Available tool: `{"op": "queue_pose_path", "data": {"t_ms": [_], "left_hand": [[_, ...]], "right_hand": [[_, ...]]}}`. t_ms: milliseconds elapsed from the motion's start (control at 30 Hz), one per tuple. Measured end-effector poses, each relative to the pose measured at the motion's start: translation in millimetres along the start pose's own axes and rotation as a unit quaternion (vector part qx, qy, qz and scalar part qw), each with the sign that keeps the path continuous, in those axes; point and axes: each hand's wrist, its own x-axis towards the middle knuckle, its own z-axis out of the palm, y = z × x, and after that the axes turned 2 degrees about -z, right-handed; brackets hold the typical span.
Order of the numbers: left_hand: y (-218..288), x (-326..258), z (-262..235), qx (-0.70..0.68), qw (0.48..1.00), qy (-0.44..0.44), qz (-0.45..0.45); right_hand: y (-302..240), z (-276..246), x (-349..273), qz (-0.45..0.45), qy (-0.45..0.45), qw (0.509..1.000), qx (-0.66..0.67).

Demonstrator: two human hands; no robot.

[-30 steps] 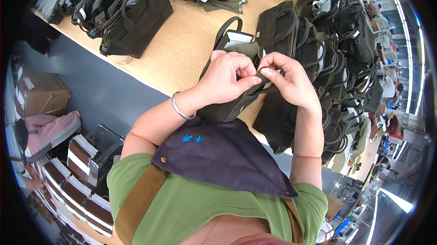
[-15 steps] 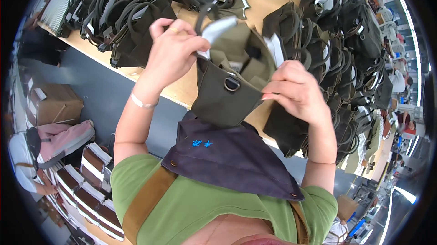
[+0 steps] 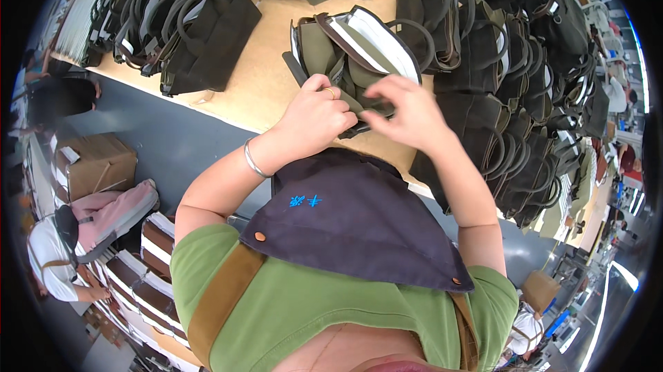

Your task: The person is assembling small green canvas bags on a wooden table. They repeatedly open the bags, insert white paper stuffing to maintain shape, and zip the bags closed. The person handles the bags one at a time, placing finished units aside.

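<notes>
Straight in front of me, at the near side of the pale tabletop, is the dark olive bag, its mouth gaping upward to show a green inside, white panels and a brown strip. My left hand has its fingers curled together and clamped on the near rim of that bag; I wear a ring on one finger and a silver bangle at the wrist. My right hand is just to the right, at the same near rim, fingers bent and a little blurred; I cannot tell whether they pinch the cloth or are apart from it. To the left a cluster of dark bags stands with looped handles up, and more stand crowded to the right, the nearest close beside mine. Nearer than my hands, my dark apron covers part of my green shirt. Off to the left, past the grey floor, are a cardboard box and, nearer, a co-worker in a white top beside stacks of brown and white pieces
</notes>
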Motion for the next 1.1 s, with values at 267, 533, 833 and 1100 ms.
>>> {"op": "queue_pose_path", "data": {"t_ms": [267,533,833,1100], "left_hand": [[-24,31,-1,0.004,0.984,-0.121,-0.127],[-2,52,47,0.053,0.972,-0.142,-0.179],[-41,32,26,-0.252,0.945,-0.111,-0.179],[-30,27,8,-0.281,0.949,-0.042,-0.136]], "right_hand": [[34,51,21,0.062,-0.071,0.995,-0.009],[52,28,16,0.214,-0.125,0.919,0.307],[63,40,14,0.133,-0.088,0.929,0.335],[65,43,15,0.125,-0.061,0.936,0.322]]}}
